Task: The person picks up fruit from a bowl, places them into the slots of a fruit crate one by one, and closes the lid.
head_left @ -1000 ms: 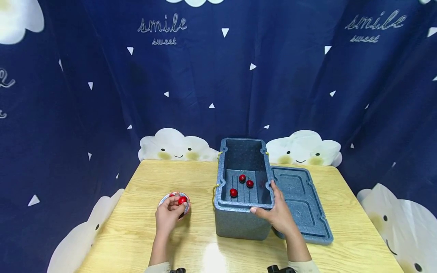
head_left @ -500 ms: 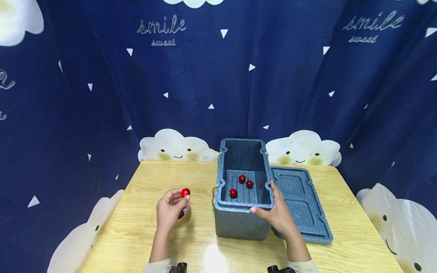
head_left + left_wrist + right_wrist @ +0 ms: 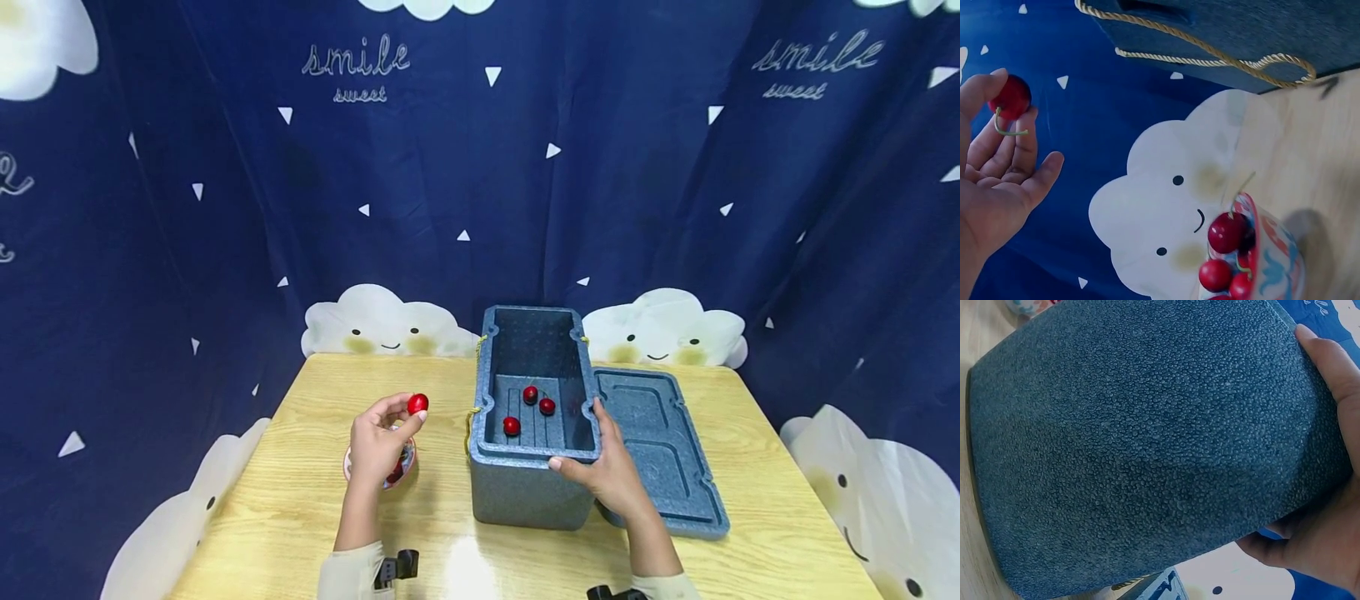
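Between thumb and fingertips my left hand (image 3: 377, 440) pinches a red cherry (image 3: 417, 404), held up above and slightly beyond a small patterned bowl (image 3: 1282, 265). A green stem hangs from this cherry in the left wrist view. More cherries (image 3: 1229, 232) lie in the bowl, which the hand partly covers in the head view. My right hand (image 3: 613, 468) grips the near right corner of a deep blue-grey foam box (image 3: 534, 497), thumb on the front rim and fingers along the right side. Three cherries rest on the box floor, one nearer (image 3: 512, 426) and two farther back.
The box's lid (image 3: 663, 458) lies flat on the wooden table (image 3: 442, 500), to the right of the box. Yellow rope (image 3: 1210, 53) hangs along the box's left side. Behind the table hangs a dark blue curtain (image 3: 420, 167) with white clouds and triangles.
My left hand has lifted the cherry out of the bowl, moving it up, away from me and slightly right. The right hand keeps its grip on the box corner.
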Tool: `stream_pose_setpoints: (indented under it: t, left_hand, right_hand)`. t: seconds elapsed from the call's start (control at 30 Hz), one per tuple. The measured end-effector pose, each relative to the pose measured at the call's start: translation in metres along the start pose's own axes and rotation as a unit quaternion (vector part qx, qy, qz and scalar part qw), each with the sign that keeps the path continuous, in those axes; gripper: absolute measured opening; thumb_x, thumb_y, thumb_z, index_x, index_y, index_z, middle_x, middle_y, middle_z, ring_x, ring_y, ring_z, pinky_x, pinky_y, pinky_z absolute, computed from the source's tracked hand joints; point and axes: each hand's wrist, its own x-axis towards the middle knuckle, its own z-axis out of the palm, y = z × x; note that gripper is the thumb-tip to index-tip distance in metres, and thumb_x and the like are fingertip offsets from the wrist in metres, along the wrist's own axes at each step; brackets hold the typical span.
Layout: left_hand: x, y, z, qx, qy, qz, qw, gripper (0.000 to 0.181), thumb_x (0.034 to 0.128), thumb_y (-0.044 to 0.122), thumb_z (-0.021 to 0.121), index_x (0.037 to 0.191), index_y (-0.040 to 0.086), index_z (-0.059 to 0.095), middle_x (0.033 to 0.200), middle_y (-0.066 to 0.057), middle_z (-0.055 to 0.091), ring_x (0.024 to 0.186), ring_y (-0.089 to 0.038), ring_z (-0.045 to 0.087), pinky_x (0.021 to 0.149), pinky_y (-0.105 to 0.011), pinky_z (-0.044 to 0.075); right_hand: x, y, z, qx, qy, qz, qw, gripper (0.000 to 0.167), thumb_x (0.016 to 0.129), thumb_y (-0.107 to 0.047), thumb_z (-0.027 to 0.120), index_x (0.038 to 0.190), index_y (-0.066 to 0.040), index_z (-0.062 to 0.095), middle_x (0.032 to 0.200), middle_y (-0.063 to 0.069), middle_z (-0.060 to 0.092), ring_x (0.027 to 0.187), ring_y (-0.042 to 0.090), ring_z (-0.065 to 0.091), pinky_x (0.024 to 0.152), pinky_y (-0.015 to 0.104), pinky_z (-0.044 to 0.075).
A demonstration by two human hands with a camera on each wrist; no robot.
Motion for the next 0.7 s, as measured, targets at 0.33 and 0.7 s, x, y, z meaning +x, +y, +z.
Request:
stream_pose_setpoints:
  t: [0.33, 0.7]
  left_hand:
    - [0.019, 0.023, 0.015, -0.006, -0.003, 0.025, 0.9997, 0.023, 0.0755, -0.005, 0.073, 0.097, -0.011, 0.065, 0.077, -0.019, 0.061, 0.068, -0.019, 0.054, 0.064, -0.020, 0.045]
    - [0.039, 0.035, 0.032, -0.027, -0.019, 0.035, 0.9988, 0.023, 0.0770, -0.005, 0.071, 0.098, -0.012, 0.064, 0.082, -0.022, 0.062, 0.072, -0.020, 0.057, 0.065, -0.020, 0.046]
  right_hand:
    - [-0.001, 0.001, -0.001, 0.007, -0.004, -0.010, 0.9999, 0.114, 0.068, -0.042, 0.081, 0.150, -0.013, 0.006, 0.150, 0.022, 0.008, 0.132, 0.045, 0.014, 0.097, 0.064, 0.021]
    - [0.000, 0.003, 0.000, 0.007, 0.000, -0.007, 0.9999, 0.114, 0.068, -0.042, 0.081, 0.150, -0.014, 0.007, 0.150, 0.022, 0.010, 0.132, 0.045, 0.016, 0.098, 0.063, 0.021]
